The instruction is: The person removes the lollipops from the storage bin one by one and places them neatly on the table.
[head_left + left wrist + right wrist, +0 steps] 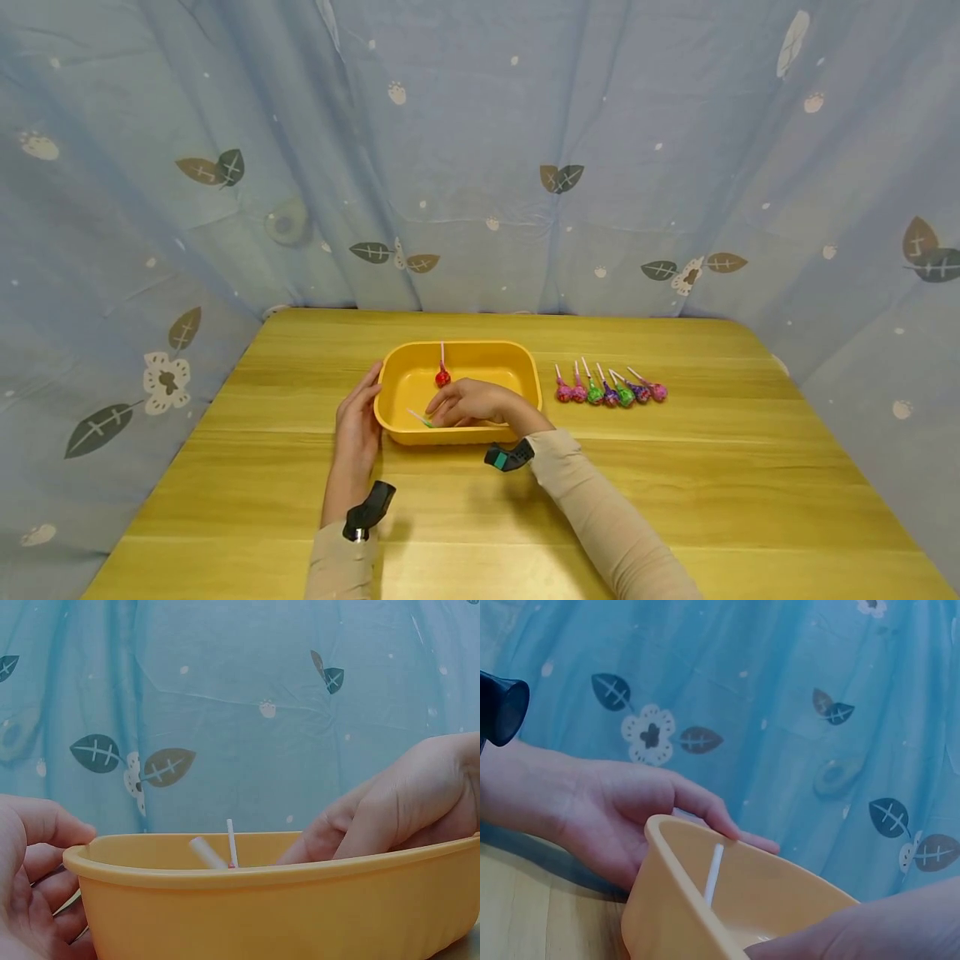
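Inside a yellow plastic bin (390, 400), the right hand (471, 402) reaches down with bent fingers and pinches a green lollipop (426, 422). Its white stick points toward the bin's left end and looks blurred in the left wrist view; the fingers hide most of the candy. Behind that hand, a red lollipop (443, 377) leans on the bin's far wall, stick up. At the bin's left end, the left hand (357, 429) grips the outside, a fingertip on the rim (81, 856) and other fingers curled against the wall.
To the right of the bin lies a row of several lollipops in pink, green and purple wrappers (595, 395), sticks pointing away. The wooden table (750, 483) ends at a blue patterned curtain (480, 167) behind. Each wrist wears a black camera mount (369, 510).
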